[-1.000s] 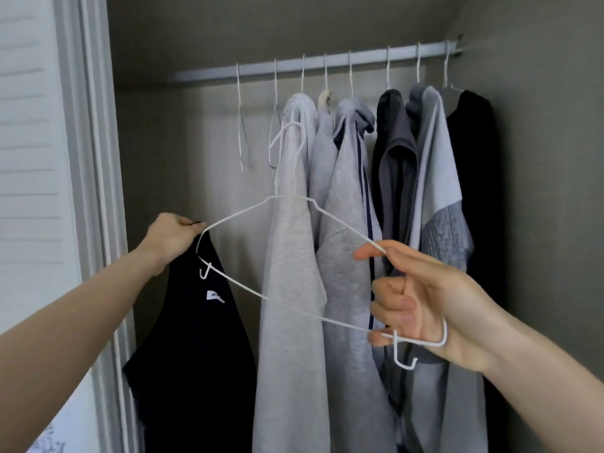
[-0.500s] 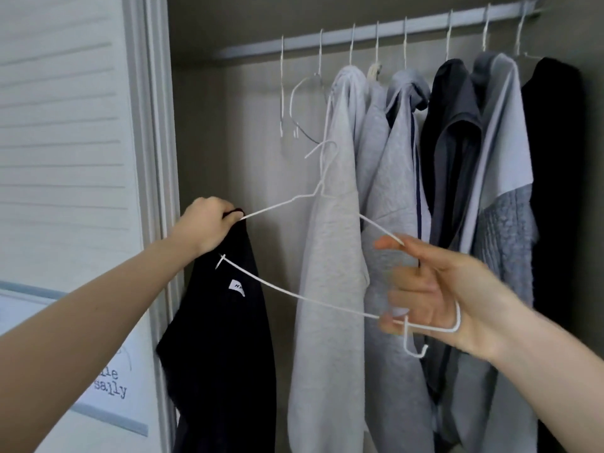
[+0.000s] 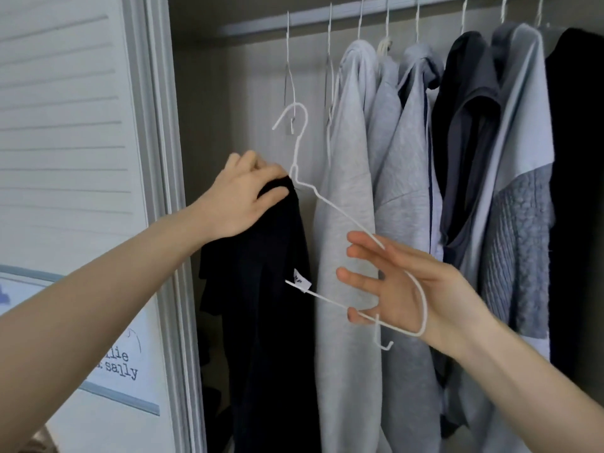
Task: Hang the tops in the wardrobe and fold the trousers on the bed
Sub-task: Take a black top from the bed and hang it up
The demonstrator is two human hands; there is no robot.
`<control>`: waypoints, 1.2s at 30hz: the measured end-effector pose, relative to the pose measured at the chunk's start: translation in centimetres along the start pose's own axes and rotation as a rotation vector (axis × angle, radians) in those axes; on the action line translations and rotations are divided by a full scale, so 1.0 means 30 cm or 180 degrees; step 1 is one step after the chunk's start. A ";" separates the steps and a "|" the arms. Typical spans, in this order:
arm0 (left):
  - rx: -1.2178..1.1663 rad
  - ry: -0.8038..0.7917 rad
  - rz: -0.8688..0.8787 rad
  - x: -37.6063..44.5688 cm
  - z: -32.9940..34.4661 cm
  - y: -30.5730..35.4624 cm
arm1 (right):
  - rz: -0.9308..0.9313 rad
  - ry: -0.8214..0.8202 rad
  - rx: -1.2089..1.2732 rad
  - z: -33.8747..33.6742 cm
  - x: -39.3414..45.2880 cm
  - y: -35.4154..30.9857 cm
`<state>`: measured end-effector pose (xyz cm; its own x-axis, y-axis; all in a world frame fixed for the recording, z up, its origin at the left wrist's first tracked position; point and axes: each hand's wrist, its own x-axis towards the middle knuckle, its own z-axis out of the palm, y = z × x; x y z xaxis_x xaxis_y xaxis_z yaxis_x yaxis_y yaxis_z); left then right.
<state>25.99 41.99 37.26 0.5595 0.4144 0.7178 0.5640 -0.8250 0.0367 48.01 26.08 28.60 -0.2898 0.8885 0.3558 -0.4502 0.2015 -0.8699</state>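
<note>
Fingers of the left hand (image 3: pixel 240 194) are clamped on the collar of a black top (image 3: pixel 271 305) at centre frame. Those of the right hand (image 3: pixel 405 289) are spread and only loosely hooked through the lower end of a white wire hanger (image 3: pixel 330 204), whose other shoulder is tucked into the neck of the black top. Its hook points up, well below the rail (image 3: pixel 327 14) at the top of the frame. Several grey and dark tops (image 3: pixel 408 158) already hang there, to the right. I'd say this one is half threaded and not yet hung; neither trousers nor bed are in view.
</note>
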 end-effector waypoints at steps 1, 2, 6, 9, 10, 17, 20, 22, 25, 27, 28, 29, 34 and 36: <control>-0.0152 -0.0003 0.0032 0.000 -0.011 -0.002 | 0.0008 -0.0170 0.0099 -0.009 0.001 0.015; -0.0445 -0.0002 0.0017 0.002 -0.018 0.006 | 0.0057 -0.0318 0.0261 -0.016 0.003 0.033; -0.1271 0.0320 0.0072 0.009 0.006 0.093 | 0.0427 -0.0265 0.0498 -0.016 0.038 0.111; -0.1657 0.0077 0.0054 0.009 0.033 0.155 | 0.0620 0.0199 0.0146 -0.020 0.066 0.156; -0.1718 0.0024 0.0047 0.009 0.034 0.161 | 0.0656 0.0380 0.0023 -0.033 0.066 0.169; -0.1434 0.0256 -0.0257 -0.036 0.008 0.065 | 0.0350 0.0477 -0.2729 -0.086 -0.046 0.158; -0.1381 0.0299 -0.0575 -0.086 0.003 -0.006 | -0.0927 0.0330 -0.4803 -0.167 -0.111 0.088; -0.1586 0.0245 -0.0739 -0.121 0.001 -0.030 | -0.1131 0.0196 -0.5417 -0.205 -0.139 0.061; -0.1715 0.0263 -0.0836 -0.152 0.018 -0.038 | -0.1406 0.0026 -0.5838 -0.202 -0.160 0.058; -0.1805 0.0314 -0.0918 -0.162 0.024 -0.043 | -0.1549 0.0028 -0.5634 -0.189 -0.161 0.058; -0.1822 0.0317 -0.0935 -0.164 0.024 -0.045 | -0.1543 0.0045 -0.5400 -0.181 -0.159 0.057; -0.1820 0.0301 -0.0933 -0.166 0.023 -0.044 | -0.1495 0.0042 -0.5204 -0.177 -0.153 0.057; -0.2005 0.0384 -0.0977 -0.178 0.012 -0.032 | -0.0720 -0.0336 -0.6540 -0.226 -0.131 0.044; -0.2068 0.0384 -0.0959 -0.191 0.002 -0.048 | -0.0577 -0.0263 -0.7168 -0.256 -0.139 0.035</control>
<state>22.00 40.82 33.05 0.3447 0.6453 0.6818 0.1875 -0.7590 0.6235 55.24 25.76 23.57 -0.4194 0.8112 0.4076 0.8952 0.2949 0.3341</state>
